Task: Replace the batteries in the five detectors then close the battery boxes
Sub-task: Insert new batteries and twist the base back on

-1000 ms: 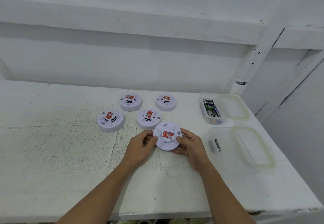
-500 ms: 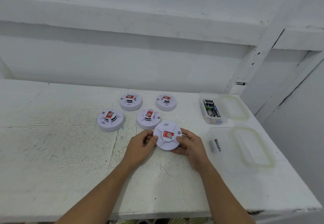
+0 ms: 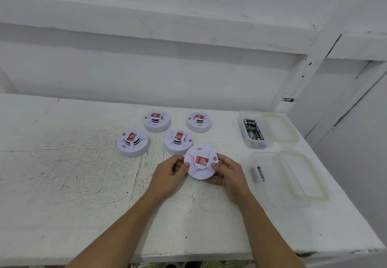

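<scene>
Held detector [image 3: 201, 161]: round white plastic disc, smooth, with moulded radial ribs, a red centre label and a small grey dot near the rim. It's front-centre, just above the table [image 3: 73, 184], face tilted toward the camera. Left hand [image 3: 168, 176] grips its left edge, thumb on the top face, fingers curled under. Right hand [image 3: 230, 173] grips the right edge the same way.

Four more units sit flat behind it, each with a raised slotted hub and a red label. Near-centre detector [image 3: 178, 142] is just beside the held one; can't tell if they touch. Left detector [image 3: 133, 143], far-left detector [image 3: 157, 121] and far-right detector [image 3: 199, 121] are spaced apart.

To the right are two clear plastic tubs with rounded corners. Far box [image 3: 243, 133] holds a heap of batteries [image 3: 254, 130]; near box [image 3: 270, 186] holds loose batteries [image 3: 259, 173]. Far lid [image 3: 280, 128] and near lid [image 3: 303, 175] lie right of their boxes, each with a yellowish seal ring.

Table is white-painted, rough, speckled and cracked. Its right edge is just past the lids and its front edge is under the forearms. Open surface runs left of the group. The wall [image 3: 146, 79] closes the back.
</scene>
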